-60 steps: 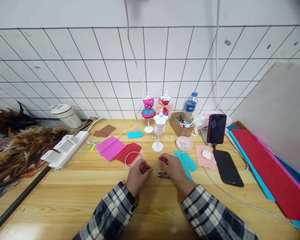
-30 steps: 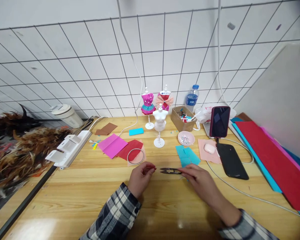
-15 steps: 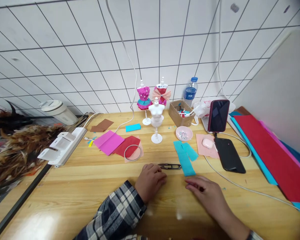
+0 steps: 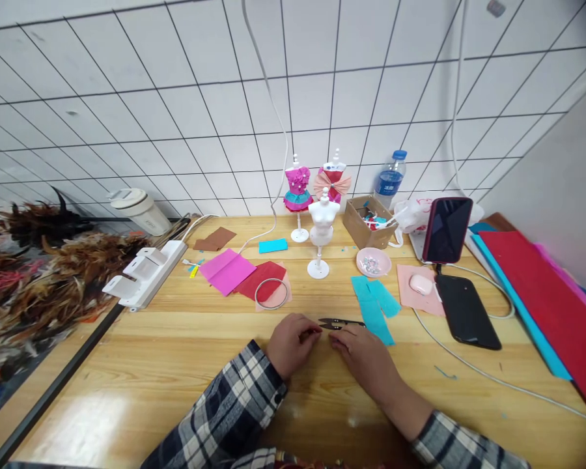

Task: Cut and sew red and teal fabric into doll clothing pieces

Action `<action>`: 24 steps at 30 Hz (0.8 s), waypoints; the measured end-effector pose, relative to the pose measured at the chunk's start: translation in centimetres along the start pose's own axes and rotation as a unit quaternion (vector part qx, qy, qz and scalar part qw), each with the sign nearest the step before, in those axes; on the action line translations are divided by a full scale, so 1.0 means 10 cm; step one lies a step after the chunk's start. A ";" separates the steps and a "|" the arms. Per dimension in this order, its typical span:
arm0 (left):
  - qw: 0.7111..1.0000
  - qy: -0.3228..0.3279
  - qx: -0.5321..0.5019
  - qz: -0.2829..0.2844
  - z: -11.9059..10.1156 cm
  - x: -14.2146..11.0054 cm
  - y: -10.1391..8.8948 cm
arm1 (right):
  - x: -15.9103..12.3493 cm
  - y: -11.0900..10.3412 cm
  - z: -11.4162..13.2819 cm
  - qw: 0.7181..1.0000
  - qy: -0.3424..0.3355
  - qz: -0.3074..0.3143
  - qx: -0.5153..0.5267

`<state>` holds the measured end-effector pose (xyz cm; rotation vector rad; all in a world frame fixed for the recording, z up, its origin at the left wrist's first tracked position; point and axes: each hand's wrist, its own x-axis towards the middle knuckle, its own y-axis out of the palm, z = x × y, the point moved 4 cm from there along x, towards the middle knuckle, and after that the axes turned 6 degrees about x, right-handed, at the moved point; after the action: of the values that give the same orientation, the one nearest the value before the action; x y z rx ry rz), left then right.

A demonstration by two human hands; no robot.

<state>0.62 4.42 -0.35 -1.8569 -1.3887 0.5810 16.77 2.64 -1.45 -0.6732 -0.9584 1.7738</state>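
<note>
My left hand (image 4: 291, 342) rests on the wooden table (image 4: 176, 365) with its fingers curled in, pinching something too small to make out. My right hand (image 4: 365, 352) lies close beside it, fingers bent toward the left hand; what it holds, if anything, is hidden. Black thread snips (image 4: 340, 323) lie on the table just beyond both hands. Teal paper strips (image 4: 378, 306) lie right of the snips. A bare white mini mannequin (image 4: 323, 228) stands further back, with two dressed mannequins (image 4: 297, 189) behind it.
Pink and red paper sheets (image 4: 227, 270) and a wire ring (image 4: 271, 293) lie at the left centre. A white power strip (image 4: 146, 273), feathers (image 4: 39, 280), a pink bead dish (image 4: 374, 262), a cardboard box (image 4: 366, 225), two phones (image 4: 466, 316), a cable and large coloured sheets (image 4: 547, 293) sit around.
My right hand drew back from the snips toward the table's front, then came in again beside my left hand. The snips stayed on the table. The camera view shifted.
</note>
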 end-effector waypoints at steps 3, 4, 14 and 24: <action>0.998 -0.044 -0.018 -0.035 0.15 0.03 -0.10 | 0.01 0.04 0.06 0.998 0.001 0.024 -0.051; 0.997 -0.057 -0.027 -0.044 0.20 0.03 -0.12 | 0.00 0.06 0.08 0.997 -0.002 0.028 -0.069; 0.983 -0.107 -0.113 -0.096 0.36 0.10 -0.11 | 0.51 -1.21 -0.08 0.993 -0.035 -0.115 -0.018; 0.985 -0.105 -0.097 -0.092 0.40 0.11 -0.06 | 1.88 -2.07 -0.78 0.948 0.131 -0.189 -0.219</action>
<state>-2.27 6.67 -2.33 -1.8318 -1.7898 0.5759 26.09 26.94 11.42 -0.9074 -1.2146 1.1111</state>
